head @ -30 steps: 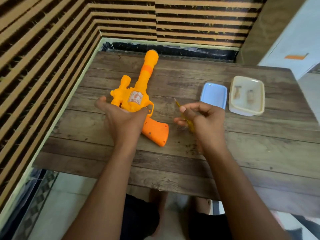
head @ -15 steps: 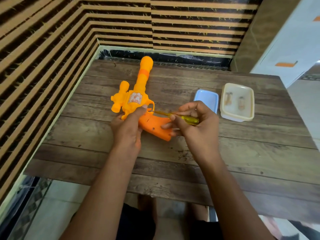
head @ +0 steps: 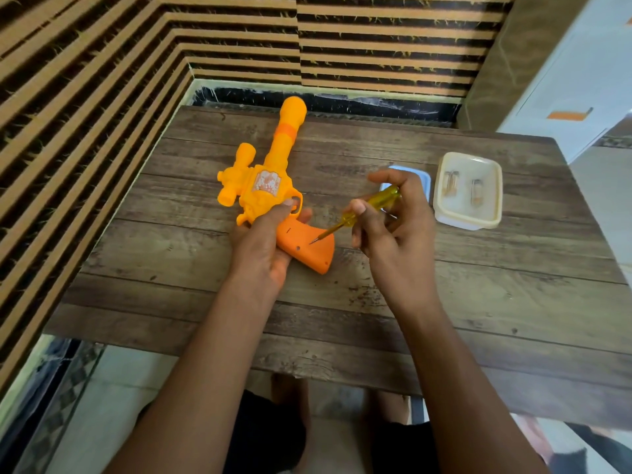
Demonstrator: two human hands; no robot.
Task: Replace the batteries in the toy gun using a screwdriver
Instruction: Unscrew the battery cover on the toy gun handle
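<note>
Wooden table [head: 496,302]; left hand [head: 263,248] grips toy gun [head: 270,186], right hand [head: 393,234] pinches screwdriver [head: 372,205], tip on handle cover [head: 316,254]. Cover not yet off, so likely early: battery swap undone.

Slatted walls [head: 102,80], wooden table [head: 496,302], perhaps tiles [head: 65,395]

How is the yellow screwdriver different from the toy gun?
The toy gun is big, chunky and solid orange-yellow; the screwdriver is thin, with a see-through yellow handle and a metal shaft. The left hand grips the toy gun near its handle, while the right hand pinches the screwdriver. The toy gun's barrel points away; the screwdriver slants down, tip at the gun's grip. Both are yellowish and held.
</note>
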